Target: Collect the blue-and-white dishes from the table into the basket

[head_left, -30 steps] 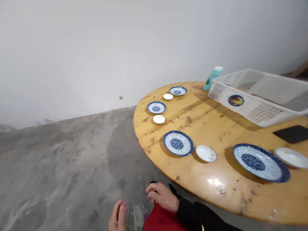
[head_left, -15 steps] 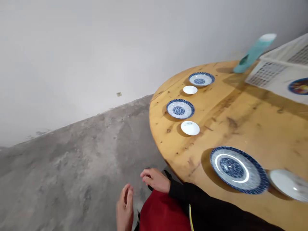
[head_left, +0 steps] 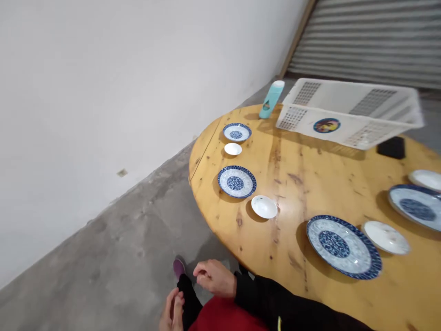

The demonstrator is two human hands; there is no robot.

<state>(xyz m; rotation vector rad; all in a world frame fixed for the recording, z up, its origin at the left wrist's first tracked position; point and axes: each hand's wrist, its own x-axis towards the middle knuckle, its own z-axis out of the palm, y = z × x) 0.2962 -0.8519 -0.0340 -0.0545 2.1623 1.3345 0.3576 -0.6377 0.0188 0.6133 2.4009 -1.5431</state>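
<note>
Left hand (head_left: 172, 312) cut off by bottom edge.

Soft, even daylight, faint glare on the table (head_left: 310, 184) beside a white dish (head_left: 264, 207), short shadows left of the plates, motion blur on the basket (head_left: 347, 112), wide-angle bending at the edges.

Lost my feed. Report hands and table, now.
Both hands empty, below the table edge: left hand open, right hand loosely curled. Nearest: blue plate, small white dish. White basket at far side.
</note>
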